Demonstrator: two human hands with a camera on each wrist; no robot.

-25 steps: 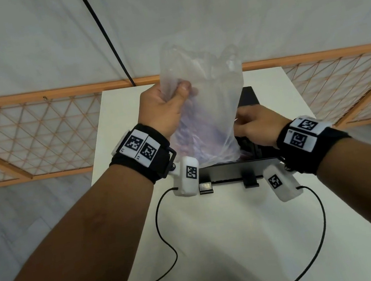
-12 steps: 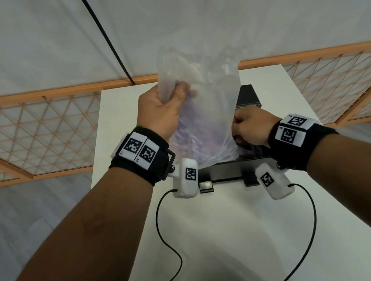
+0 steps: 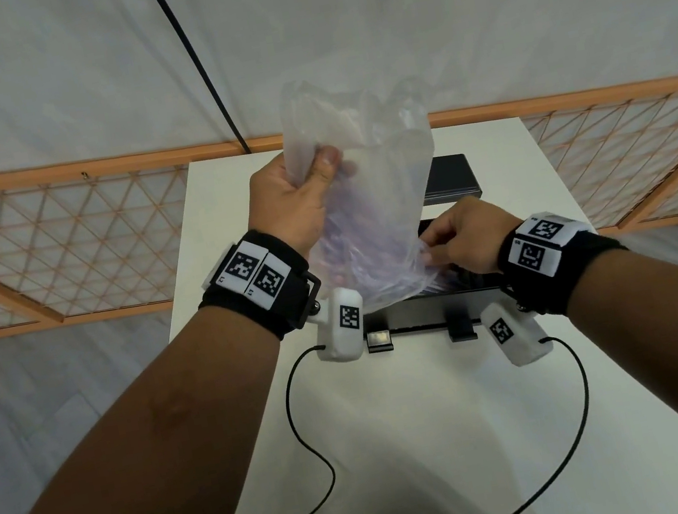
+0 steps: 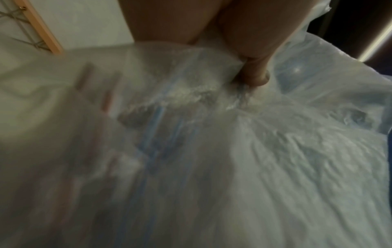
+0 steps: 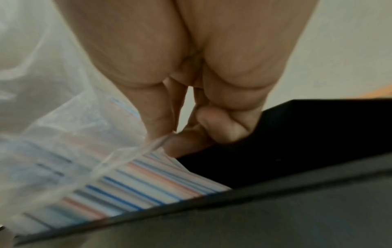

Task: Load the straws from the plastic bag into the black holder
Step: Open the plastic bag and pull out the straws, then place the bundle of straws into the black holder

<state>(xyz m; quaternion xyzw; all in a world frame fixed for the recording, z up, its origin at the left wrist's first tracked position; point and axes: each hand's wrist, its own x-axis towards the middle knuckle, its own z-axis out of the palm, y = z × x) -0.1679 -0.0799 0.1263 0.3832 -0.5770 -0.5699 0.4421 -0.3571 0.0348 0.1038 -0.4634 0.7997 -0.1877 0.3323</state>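
A clear plastic bag [image 3: 366, 188] hangs upended above the black holder [image 3: 432, 308] on the white table. My left hand [image 3: 307, 190] grips its upper end in a fist. My right hand [image 3: 456, 236] pinches the bag's lower edge between thumb and forefinger, right over the holder. Striped straws [image 5: 148, 182] in blue, red and black lie side by side in the holder [image 5: 275, 167], running out from under the bag's mouth [image 5: 63, 151]. More straws [image 4: 155, 130] show blurred through the plastic [image 4: 275, 167] in the left wrist view.
A black lid [image 3: 450, 176] lies flat on the table [image 3: 403, 426] behind the holder. An orange lattice fence [image 3: 54, 243] runs along both sides of the table. Two black cables [image 3: 313, 456] trail from the wrist cameras over the near table.
My left hand has lifted the bag's upper end a little. My right hand has shifted slightly left and nearer along the bag's lower edge. The lid behind has come further into view.
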